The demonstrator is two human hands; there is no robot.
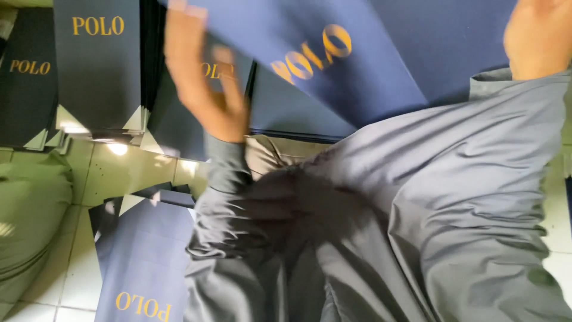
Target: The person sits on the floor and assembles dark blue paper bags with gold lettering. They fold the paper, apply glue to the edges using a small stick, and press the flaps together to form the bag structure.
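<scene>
Navy paper sheet [369, 65] with gold lettering lies slanted across the top of my head view, over my lap, its lettered corner tipped down toward the middle of the frame. My left hand [205, 83] is raised in front of it, blurred, fingers [185, 42] stretched long and loosely apart, their tips up at the sheet's left edge; whether they pinch the paper or only brush it I cannot tell. My right hand [539, 36] sits at the top right corner, cut off by the frame, resting against the far side of the same sheet; its fingers are out of sight, so I cannot tell how they are set. Both my arms wear grey sleeves [453, 197], the right one filling most of the lower right, the left one [229, 197] running down the middle, with a strip of my beige trousers [268, 156] showing between them.

Left of my left hand, a stack of flat navy pieces [98, 65] with the same gold lettering lies on the pale tiled floor [128, 170], white folded corners poking out at its lower edge. A darker stack [27, 77] lies just beside it at the far left. Near my left knee, another flat navy piece [146, 262] lies on the tiles, its lettering upside down to me. An olive-green cloth shape [30, 214] bulges at the left edge.
</scene>
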